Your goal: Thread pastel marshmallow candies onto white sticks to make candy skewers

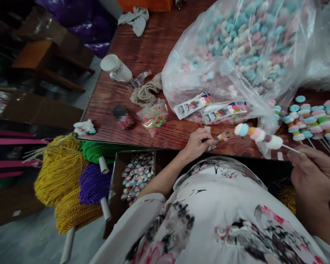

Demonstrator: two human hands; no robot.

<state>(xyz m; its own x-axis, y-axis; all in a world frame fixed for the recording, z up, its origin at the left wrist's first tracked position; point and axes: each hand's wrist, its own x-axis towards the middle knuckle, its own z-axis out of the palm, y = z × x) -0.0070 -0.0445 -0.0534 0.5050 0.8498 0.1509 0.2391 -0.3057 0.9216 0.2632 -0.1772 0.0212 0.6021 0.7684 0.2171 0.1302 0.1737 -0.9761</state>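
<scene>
My right hand [315, 172] pinches the thin white stick of a marshmallow skewer [260, 135] above the table's front edge. The skewer tilts, its far end up and to the left, with white, blue, pink, orange and dark pieces on it. My left hand [198, 143] is closed at the table edge on a clear plastic wrapper, whose printed part [224, 135] shows to the right of the fingers. The skewer's tip is just right of this print, apart from the left hand. Several finished-looking marshmallow skewers [313, 119] lie at the right.
A big clear bag of marshmallows [244, 40] fills the back right, printed wrappers [194, 105] before it. Left of these are a small candy bag [154, 115], a cloth [147, 90] and a mug [117, 68]. Below stand a box of wrapped candies [137, 176] and cord bundles [60, 168].
</scene>
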